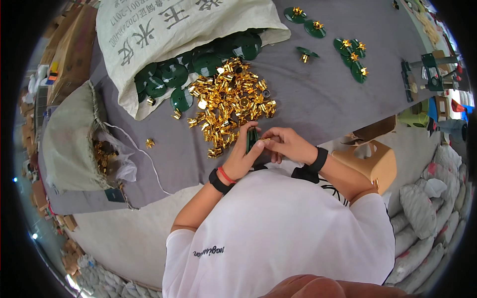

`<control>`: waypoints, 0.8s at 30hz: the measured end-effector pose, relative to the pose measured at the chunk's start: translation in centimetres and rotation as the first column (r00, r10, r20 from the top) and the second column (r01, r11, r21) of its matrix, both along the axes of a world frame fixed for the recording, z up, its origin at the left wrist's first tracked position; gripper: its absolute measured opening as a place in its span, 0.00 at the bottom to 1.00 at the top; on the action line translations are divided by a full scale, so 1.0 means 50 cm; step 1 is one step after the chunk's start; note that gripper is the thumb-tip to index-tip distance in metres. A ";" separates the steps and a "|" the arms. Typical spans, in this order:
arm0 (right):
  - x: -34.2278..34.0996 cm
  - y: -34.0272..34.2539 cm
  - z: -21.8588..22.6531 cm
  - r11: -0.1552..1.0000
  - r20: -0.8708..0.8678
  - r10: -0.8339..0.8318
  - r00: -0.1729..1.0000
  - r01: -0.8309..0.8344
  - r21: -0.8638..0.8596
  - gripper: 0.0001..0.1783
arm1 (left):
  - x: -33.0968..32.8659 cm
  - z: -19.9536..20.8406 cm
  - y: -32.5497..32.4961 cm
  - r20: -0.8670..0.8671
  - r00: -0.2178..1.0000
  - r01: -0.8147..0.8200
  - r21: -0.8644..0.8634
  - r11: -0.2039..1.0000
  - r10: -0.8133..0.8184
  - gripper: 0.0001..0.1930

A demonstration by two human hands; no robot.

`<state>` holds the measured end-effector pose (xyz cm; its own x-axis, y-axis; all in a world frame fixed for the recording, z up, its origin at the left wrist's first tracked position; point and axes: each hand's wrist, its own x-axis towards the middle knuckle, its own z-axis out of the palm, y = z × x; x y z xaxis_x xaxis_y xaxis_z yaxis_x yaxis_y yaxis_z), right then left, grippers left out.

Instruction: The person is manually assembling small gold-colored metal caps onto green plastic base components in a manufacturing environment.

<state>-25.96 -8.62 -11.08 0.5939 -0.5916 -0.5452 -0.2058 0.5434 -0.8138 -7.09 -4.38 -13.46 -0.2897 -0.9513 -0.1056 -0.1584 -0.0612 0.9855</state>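
My left hand (242,155) is closed around a few dark green discs (252,141), held edge-on close to my body. Beside it, my right hand (288,145) pinches a small gold metal piece (265,139) against the discs; the fingers partly hide it. Just beyond both hands spreads a heap of gold metal pieces (231,97). More green discs (174,75) spill from the mouth of a white woven sack (198,30) behind the heap. Green discs with gold pieces fixed on them (315,28) lie toward the far right.
A grey cloth (318,104) covers the table. At left lies a beige sack (72,139) with gold pieces inside, its white cord (144,149) trailing over the cloth. A green metal tool (432,72) stands at the right edge. A tan stool (372,161) and full sacks (420,211) are at right.
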 end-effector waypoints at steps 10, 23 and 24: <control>-0.059 -0.074 -0.065 0.647 -0.272 -0.607 0.747 0.265 -0.715 0.15 | -0.012 0.006 -0.040 -0.546 0.745 -0.074 0.503 0.861 0.383 0.23; 0.009 -0.038 -0.057 0.800 -0.165 -0.276 0.947 0.131 -0.585 0.15 | -0.012 -0.016 -0.031 -0.537 0.751 -0.054 0.531 0.846 0.385 0.22; 0.018 -0.034 -0.048 0.829 -0.114 -0.235 0.965 0.138 -0.542 0.14 | -0.013 -0.015 -0.032 -0.512 0.770 -0.073 0.523 0.849 0.381 0.23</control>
<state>-25.07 -10.33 -13.45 0.3713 -0.9066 -0.2004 -0.3041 0.0852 -0.9488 -7.74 -5.99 -14.21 -0.2205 -0.8798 -0.4212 0.5071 -0.4723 0.7209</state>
